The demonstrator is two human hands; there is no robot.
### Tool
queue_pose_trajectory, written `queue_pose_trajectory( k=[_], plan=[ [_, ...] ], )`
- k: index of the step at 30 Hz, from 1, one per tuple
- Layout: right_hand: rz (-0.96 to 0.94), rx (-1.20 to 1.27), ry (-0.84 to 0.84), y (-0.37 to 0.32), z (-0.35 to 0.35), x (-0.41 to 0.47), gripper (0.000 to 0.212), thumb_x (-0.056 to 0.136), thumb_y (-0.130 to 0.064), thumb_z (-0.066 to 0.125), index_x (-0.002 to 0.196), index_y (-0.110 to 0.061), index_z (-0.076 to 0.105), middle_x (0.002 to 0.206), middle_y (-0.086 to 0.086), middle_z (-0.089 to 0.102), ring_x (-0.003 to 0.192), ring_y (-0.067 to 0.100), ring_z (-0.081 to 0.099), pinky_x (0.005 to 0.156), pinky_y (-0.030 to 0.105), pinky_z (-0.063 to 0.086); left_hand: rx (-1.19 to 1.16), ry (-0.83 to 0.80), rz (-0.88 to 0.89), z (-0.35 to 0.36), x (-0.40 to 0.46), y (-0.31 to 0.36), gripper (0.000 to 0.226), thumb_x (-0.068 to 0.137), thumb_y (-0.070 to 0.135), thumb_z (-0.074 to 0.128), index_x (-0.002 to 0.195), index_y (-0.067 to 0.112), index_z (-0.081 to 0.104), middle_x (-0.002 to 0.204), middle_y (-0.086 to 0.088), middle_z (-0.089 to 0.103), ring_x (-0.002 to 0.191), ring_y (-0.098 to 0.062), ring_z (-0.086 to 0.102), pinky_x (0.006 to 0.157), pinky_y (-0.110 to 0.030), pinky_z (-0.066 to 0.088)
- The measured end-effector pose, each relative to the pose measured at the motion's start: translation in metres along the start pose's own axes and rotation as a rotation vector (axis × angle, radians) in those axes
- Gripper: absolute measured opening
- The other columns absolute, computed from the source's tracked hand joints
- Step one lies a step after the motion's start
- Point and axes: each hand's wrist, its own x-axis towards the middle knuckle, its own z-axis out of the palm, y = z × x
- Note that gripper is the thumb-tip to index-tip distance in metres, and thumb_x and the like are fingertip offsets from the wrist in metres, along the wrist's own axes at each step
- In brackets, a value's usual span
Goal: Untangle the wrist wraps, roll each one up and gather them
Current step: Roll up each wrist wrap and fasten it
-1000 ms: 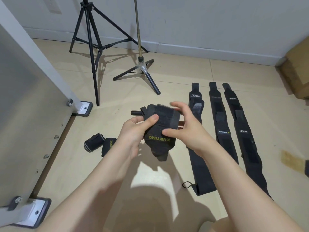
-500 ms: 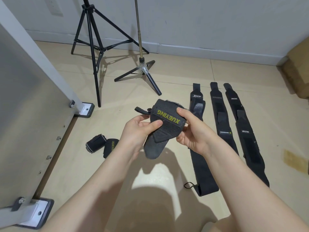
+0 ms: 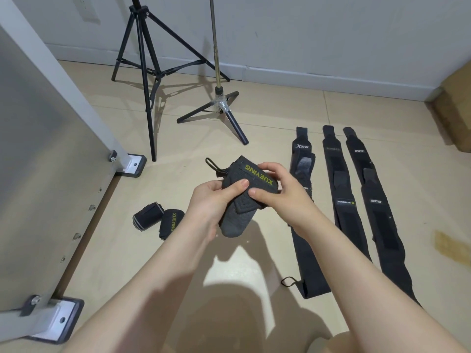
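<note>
A black wrist wrap [image 3: 244,184] with yellow XUEYING lettering is partly rolled and held above the floor, its loose tail hanging down. My left hand [image 3: 216,200] grips its left side, thumb on top. My right hand [image 3: 277,189] pinches the right side. Two rolled wraps lie on the floor at the left: a grey-edged one [image 3: 147,215] and a XUEYING one [image 3: 170,222]. Three wraps lie flat and straight at the right: an XTEP wrap [image 3: 303,240], a middle wrap [image 3: 342,189] and a right wrap [image 3: 374,200].
A grey panel [image 3: 46,154] on bolted feet stands at the left. A black tripod [image 3: 145,72] and a second stand [image 3: 221,103] stand by the far wall. A cardboard box [image 3: 456,108] sits at the right edge. Beige tiled floor lies all around.
The wrap has turned in my hands, so the yellow lettering went from its lower front to its top, and the loose tail has shortened. My right hand shifted from the top to the wrap's right side.
</note>
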Motion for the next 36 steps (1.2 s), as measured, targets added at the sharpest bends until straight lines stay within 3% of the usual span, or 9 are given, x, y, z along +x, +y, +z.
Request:
queue_pose_trajectory(
  k=[7, 13, 16, 18, 20, 23, 26, 30, 36],
  plan=[
    [0.335, 0.796, -0.149, -0.005, -0.024, 0.005, 0.022, 0.083, -0.021, 0.058, 0.103, -0.016, 0.066, 0.101, 0.008, 0.066, 0.087, 0.022, 0.063, 0.077, 0.031, 0.053, -0.012, -0.175, 0.054, -0.009, 0.001, 0.007, 0.021, 0.09, 0.018, 0.059, 0.111, 0.02, 0.062, 0.093, 0.003, 0.069, 0.092, -0.013, 0.064, 0.081, -0.026, 0.049],
    [0.526, 0.917, -0.295, -0.009, -0.009, -0.002, 0.034, 0.08, -0.03, 0.057, 0.101, -0.005, 0.062, 0.094, 0.015, 0.068, 0.078, 0.029, 0.065, 0.064, 0.034, 0.059, -0.102, -0.35, 0.087, -0.007, 0.002, 0.005, 0.031, 0.075, 0.017, 0.072, 0.105, 0.02, 0.063, 0.098, 0.008, 0.071, 0.091, -0.007, 0.066, 0.08, -0.024, 0.053],
    [0.542, 0.666, -0.266, -0.009, -0.011, -0.001, 0.026, 0.095, -0.031, 0.049, 0.102, -0.01, 0.062, 0.097, 0.01, 0.067, 0.077, 0.026, 0.069, 0.072, 0.036, 0.058, -0.126, -0.328, 0.079, -0.01, 0.002, 0.007, 0.032, 0.07, 0.019, 0.068, 0.102, 0.018, 0.064, 0.092, 0.006, 0.073, 0.086, -0.009, 0.067, 0.073, -0.019, 0.054],
    [0.434, 0.358, -0.069, -0.008, -0.014, 0.002, 0.016, 0.097, -0.025, 0.047, 0.093, -0.021, 0.062, 0.094, -0.001, 0.066, 0.079, 0.016, 0.067, 0.082, 0.033, 0.048, -0.115, -0.265, 0.051, -0.012, 0.003, 0.006, 0.026, 0.074, 0.02, 0.065, 0.099, 0.02, 0.065, 0.091, 0.006, 0.073, 0.083, -0.009, 0.069, 0.074, -0.022, 0.054],
    [0.305, 0.396, 0.082, -0.01, -0.021, 0.005, 0.018, 0.097, -0.025, 0.047, 0.09, -0.023, 0.063, 0.094, -0.003, 0.067, 0.083, 0.012, 0.066, 0.087, 0.031, 0.047, -0.104, -0.2, 0.015, -0.014, 0.006, 0.005, 0.016, 0.082, 0.014, 0.063, 0.097, 0.019, 0.066, 0.088, 0.005, 0.074, 0.082, -0.011, 0.069, 0.077, -0.025, 0.054],
    [0.188, 0.527, 0.038, -0.017, -0.027, 0.001, 0.038, 0.097, -0.044, 0.041, 0.096, -0.017, 0.067, 0.098, 0.001, 0.07, 0.086, 0.016, 0.068, 0.085, 0.034, 0.055, -0.115, -0.131, -0.014, -0.013, 0.009, 0.004, 0.015, 0.086, 0.012, 0.062, 0.1, 0.016, 0.065, 0.087, 0.003, 0.074, 0.084, -0.013, 0.069, 0.081, -0.03, 0.054],
    [0.039, 0.2, 0.081, -0.019, -0.021, -0.003, 0.006, 0.09, -0.02, 0.061, 0.093, -0.019, 0.066, 0.093, -0.001, 0.07, 0.086, 0.015, 0.065, 0.082, 0.037, 0.055, -0.103, -0.112, -0.019, -0.011, 0.01, 0.003, 0.02, 0.086, 0.011, 0.063, 0.106, 0.013, 0.064, 0.096, -0.002, 0.072, 0.087, -0.016, 0.069, 0.083, -0.033, 0.055],
    [-0.087, -0.04, 0.31, -0.017, -0.013, -0.003, 0.01, 0.085, -0.01, 0.066, 0.076, -0.012, 0.061, 0.069, 0.001, 0.06, 0.065, 0.014, 0.051, 0.064, 0.035, 0.045, -0.053, -0.019, -0.016, -0.002, 0.01, -0.002, 0.019, 0.085, 0.013, 0.066, 0.103, 0.012, 0.061, 0.095, -0.002, 0.071, 0.078, -0.013, 0.068, 0.067, -0.026, 0.055],
    [-0.217, -0.4, 0.362, -0.005, 0.026, -0.013, 0.023, 0.084, -0.016, 0.067, 0.065, -0.02, 0.053, 0.07, -0.005, 0.048, 0.068, 0.014, 0.046, 0.059, 0.026, 0.031, -0.024, 0.115, 0.024, 0.004, 0.006, -0.009, 0.038, 0.077, 0.011, 0.075, 0.11, 0.007, 0.057, 0.101, -0.007, 0.07, 0.091, -0.019, 0.069, 0.086, -0.039, 0.055]
  ],
)
